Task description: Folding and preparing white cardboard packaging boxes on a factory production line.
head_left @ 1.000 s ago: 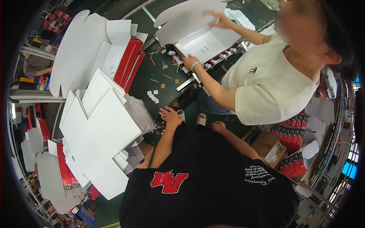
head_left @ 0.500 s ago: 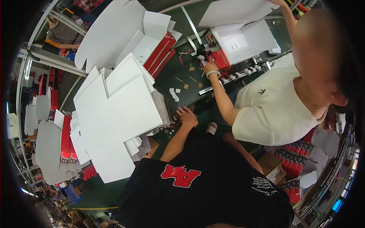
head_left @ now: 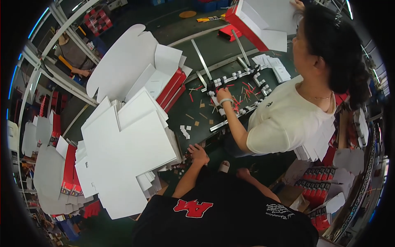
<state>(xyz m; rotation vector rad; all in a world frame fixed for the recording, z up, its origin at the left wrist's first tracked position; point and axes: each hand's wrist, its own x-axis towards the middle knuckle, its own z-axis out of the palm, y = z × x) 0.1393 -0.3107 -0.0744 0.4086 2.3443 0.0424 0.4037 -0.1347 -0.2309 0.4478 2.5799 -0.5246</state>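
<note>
My left hand (head_left: 198,155) rests at the near edge of the green table (head_left: 175,109), fingers spread and holding nothing. Just left of it rises a tall stack of flat white cardboard blanks (head_left: 127,144). Small white scraps (head_left: 185,131) lie on the tabletop beyond my fingertips. Lower down and to the right hangs my right hand (head_left: 243,173), in front of my black shirt; its fingers are too small and dark to make out. A co-worker in a cream shirt holds up an open red-and-white box (head_left: 257,31), the other hand on a metal frame (head_left: 236,76) with white blocks.
Behind the blanks, open red-sided boxes (head_left: 170,88) are piled with white lids raised. Red and tan strips (head_left: 245,92) lie inside the frame. White cards (head_left: 273,68) sit beyond it. An open carton (head_left: 298,201) and red packs (head_left: 314,189) stand at right.
The co-worker has lifted the open box off the metal frame, away toward the far side, uncovering the scraps inside. My view has tilted up slightly; my hands keep about the same pose.
</note>
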